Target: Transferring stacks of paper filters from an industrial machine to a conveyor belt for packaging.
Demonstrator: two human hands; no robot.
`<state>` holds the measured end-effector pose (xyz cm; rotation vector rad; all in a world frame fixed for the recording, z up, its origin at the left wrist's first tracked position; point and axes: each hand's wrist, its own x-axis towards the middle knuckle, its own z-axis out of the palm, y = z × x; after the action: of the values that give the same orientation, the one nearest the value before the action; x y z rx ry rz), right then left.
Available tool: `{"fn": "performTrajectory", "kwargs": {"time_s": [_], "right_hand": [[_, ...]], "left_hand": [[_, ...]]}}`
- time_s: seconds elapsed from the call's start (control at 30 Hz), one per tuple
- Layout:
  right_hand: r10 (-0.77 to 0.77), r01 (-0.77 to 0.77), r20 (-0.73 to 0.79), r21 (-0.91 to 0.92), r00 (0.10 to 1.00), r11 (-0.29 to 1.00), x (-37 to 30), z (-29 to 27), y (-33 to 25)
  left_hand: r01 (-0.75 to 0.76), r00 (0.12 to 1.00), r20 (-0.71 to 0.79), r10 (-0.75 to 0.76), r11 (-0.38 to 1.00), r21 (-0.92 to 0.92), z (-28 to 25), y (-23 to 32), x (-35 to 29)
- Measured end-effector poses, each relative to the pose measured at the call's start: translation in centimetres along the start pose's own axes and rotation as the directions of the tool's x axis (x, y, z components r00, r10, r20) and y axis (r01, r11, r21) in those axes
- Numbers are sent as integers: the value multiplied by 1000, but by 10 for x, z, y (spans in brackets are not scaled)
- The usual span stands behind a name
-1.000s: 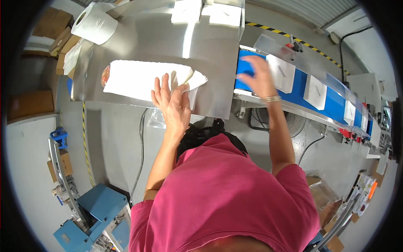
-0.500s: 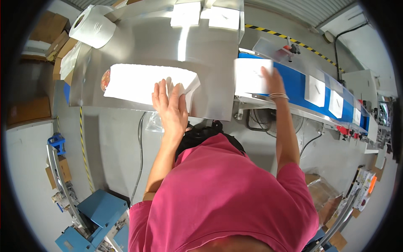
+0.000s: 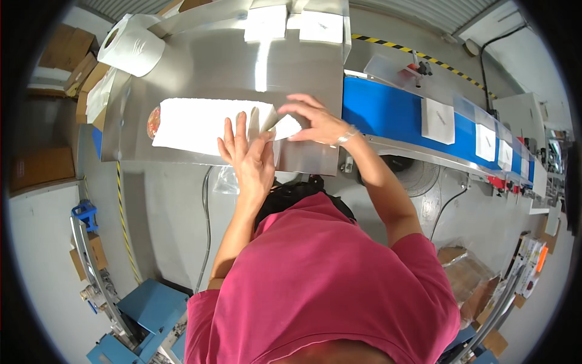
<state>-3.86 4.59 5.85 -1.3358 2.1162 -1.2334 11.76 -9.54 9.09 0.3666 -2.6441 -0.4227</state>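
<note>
White stack: a long row of white sheets (image 3: 194, 124) is laid crosswise along the near part of the metal surface (image 3: 200, 67).
Left hand: the left hand (image 3: 250, 159) is rested on the right part of the stack, its fingers held straight and slightly spread.
Right hand: the right hand (image 3: 320, 126) is brought to the stack's right end, thumb and fingers held wide apart; whether the sheet is touched cannot be told.
End sheet: a tilted white flap (image 3: 287, 127) is seen between the two hands.
Reddish item: a rounded reddish item (image 3: 153, 123) is set against the stack's left end.
Blue conveyor belt: white packets (image 3: 438, 121) are carried in a row on the belt (image 3: 382, 109), right of the surface.
Far edge: a left packet (image 3: 265, 23) and a right packet (image 3: 321, 26) are placed there.
White roll: a large roll (image 3: 134, 48) is stood at the far left corner.
</note>
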Motion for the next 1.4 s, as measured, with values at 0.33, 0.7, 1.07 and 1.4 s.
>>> {"fn": "performTrajectory", "kwargs": {"time_s": [0.33, 0.7, 1.07, 1.4], "right_hand": [[588, -575, -522, 212, 617, 791, -74, -68, 76], [98, -168, -405, -143, 909, 975, -44, -52, 26], [444, -333, -88, 537, 892, 775, -22, -3, 32], [153, -912, -918, -322, 366, 254, -115, -100, 114]], "left_hand": [[62, 995, -74, -64, 998, -24, 0, -19, -5], [97, 988, -116, -105, 993, -71, 1, -16, -4], [60, 995, -80, -66, 995, -81, -6, -30, 1], [49, 985, -157, -66, 993, -107, -2, -32, 0]]}}
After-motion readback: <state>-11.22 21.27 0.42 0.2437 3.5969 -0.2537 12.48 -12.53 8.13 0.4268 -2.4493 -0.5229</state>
